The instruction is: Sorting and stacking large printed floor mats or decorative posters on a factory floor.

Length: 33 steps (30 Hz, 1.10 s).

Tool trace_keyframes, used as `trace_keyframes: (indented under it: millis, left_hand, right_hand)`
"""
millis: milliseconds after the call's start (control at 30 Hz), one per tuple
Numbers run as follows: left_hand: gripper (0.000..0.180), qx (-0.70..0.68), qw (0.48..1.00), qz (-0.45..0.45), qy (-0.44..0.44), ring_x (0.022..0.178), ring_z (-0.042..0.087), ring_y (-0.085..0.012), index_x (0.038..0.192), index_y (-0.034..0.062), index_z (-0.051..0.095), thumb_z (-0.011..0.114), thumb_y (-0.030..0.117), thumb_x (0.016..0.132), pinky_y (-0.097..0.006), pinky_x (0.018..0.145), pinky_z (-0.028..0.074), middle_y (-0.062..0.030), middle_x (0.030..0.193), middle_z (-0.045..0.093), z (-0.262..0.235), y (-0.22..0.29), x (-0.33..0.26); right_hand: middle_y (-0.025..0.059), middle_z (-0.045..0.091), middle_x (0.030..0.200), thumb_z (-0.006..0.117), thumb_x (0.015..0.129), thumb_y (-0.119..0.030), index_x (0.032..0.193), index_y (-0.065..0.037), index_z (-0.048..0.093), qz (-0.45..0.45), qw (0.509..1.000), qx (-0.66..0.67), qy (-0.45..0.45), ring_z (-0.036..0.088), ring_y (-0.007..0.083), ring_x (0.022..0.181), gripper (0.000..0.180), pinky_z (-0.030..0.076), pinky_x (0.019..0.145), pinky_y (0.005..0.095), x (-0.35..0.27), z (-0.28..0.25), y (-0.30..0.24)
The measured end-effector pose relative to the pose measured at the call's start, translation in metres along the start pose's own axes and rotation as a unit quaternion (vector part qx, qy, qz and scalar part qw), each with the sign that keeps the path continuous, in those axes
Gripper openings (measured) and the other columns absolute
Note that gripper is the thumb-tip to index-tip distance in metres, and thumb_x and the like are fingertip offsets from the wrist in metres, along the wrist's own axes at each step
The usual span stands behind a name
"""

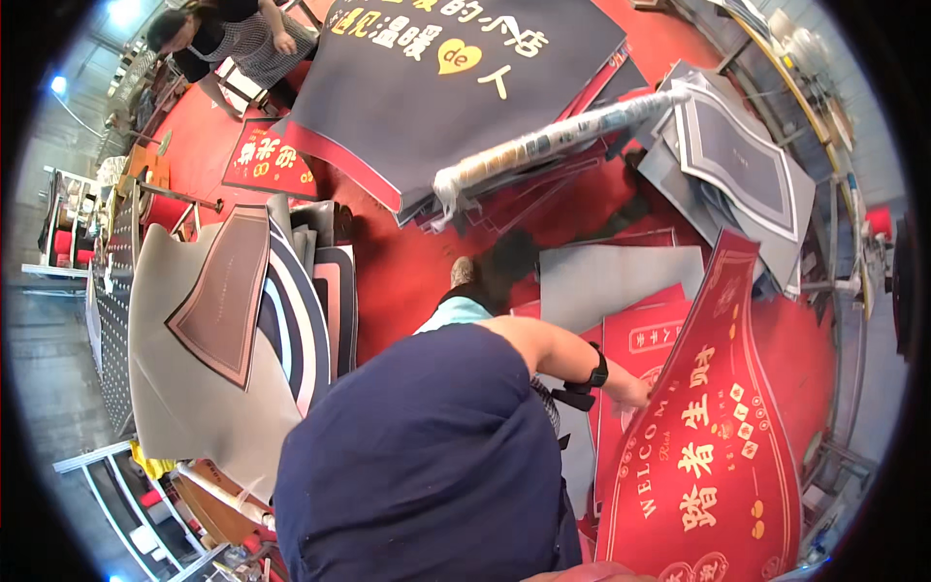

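Note:
A red doormat [669, 456] with white and gold lettering stands raised and curved at the lower right. My left hand [628, 392], a black watch on its wrist, reaches across to the mat's left edge and seems to pinch it; the fingertips are partly hidden there. At the bottom edge, a bit of skin that looks like my right hand [592, 572] shows beside the mat's lower end, its fingers out of sight. Beneath and behind the raised mat lie more red mats [630, 335] and a plain grey sheet [606, 276].
Large dark mats [388, 107] are piled ahead, a plastic-wrapped roll [553, 145] across their near corner. Grey-bordered mats [742, 160] lie far right. Beige, brown and striped mats [204, 388] lean at left. Another person [242, 44] in a checked apron bends at the upper left.

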<state>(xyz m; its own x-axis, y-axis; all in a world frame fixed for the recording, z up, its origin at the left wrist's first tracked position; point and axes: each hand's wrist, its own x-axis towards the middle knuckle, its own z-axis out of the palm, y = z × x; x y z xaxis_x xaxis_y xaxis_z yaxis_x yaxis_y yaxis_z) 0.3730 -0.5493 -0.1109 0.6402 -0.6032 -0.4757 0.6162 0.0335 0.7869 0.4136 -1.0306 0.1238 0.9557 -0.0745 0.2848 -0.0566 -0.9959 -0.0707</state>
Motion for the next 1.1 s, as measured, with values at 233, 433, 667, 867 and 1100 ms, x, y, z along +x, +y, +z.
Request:
trace_keyframes:
  millis: [233, 433, 667, 867, 1100]
  left_hand:
    - [0.045, 0.217, 0.957, 0.007, -0.192, 0.089, 0.057, -0.0215, 0.117, 0.0012, 0.047, 0.05, 0.031, 0.083, -0.036, 0.069, 0.049, -0.0113, 0.105, 0.056, -0.04, 0.038, -0.053]
    - [0.042, 0.049, 0.966, 0.109, 0.23, 0.076, 0.062, -0.0208, 0.118, -0.0003, 0.045, 0.051, 0.024, 0.084, -0.031, 0.058, 0.051, -0.0133, 0.098, 0.059, -0.17, 0.06, -0.196]
    - [0.032, -0.28, 0.682, 0.31, 0.6, 0.067, 0.063, -0.0201, 0.105, 0.0027, 0.051, 0.05, 0.029, 0.086, -0.022, 0.051, 0.047, -0.0157, 0.084, 0.062, -0.331, -0.028, -0.375]
    - [0.056, -0.514, 0.552, 0.164, 0.636, 0.103, 0.05, -0.0366, 0.126, -0.0035, 0.03, 0.05, 0.028, 0.085, -0.039, 0.08, 0.046, -0.0289, 0.123, 0.039, -0.449, -0.184, -0.395]
    - [0.072, -0.485, 0.627, -0.058, 0.607, 0.125, 0.023, -0.038, 0.132, 0.0027, 0.023, 0.05, 0.044, 0.08, -0.046, 0.1, 0.023, -0.0196, 0.139, 0.019, -0.464, -0.196, -0.37]
  right_hand:
    - [0.0257, 0.054, 0.105, 0.055, 0.083, -0.03, 0.11, 0.009, 0.048, 0.09, 0.989, 0.074, -0.086, 0.053, 0.0349, 0.092, 0.047, 0.042, 0.082, 0.0384, -0.094, 0.133, -0.006]
    - [0.0192, 0.04, 0.127, 0.049, 0.085, -0.008, 0.13, 0.001, 0.029, 0.089, 0.907, 0.311, -0.269, 0.045, 0.0234, 0.111, 0.05, 0.034, 0.094, 0.0318, -0.066, 0.23, -0.249]
    - [0.0247, 0.054, 0.102, 0.042, 0.089, -0.033, 0.135, 0.0, 0.009, -0.225, 0.385, 0.732, -0.515, 0.056, 0.0317, 0.094, 0.066, 0.045, 0.083, 0.0393, -0.068, 0.06, -0.632]
    - [0.0345, 0.05, 0.101, 0.041, 0.078, -0.064, 0.132, -0.009, -0.023, -0.083, -0.273, 0.491, -0.823, 0.056, 0.0366, 0.084, 0.099, 0.043, 0.08, 0.044, -0.124, -0.027, -0.822]
    - [0.0298, 0.025, 0.123, 0.055, 0.061, -0.071, 0.128, 0.007, -0.014, 0.009, -0.286, 0.501, -0.817, 0.05, 0.0224, 0.087, 0.124, 0.043, 0.072, 0.0236, -0.121, 0.004, -0.944]
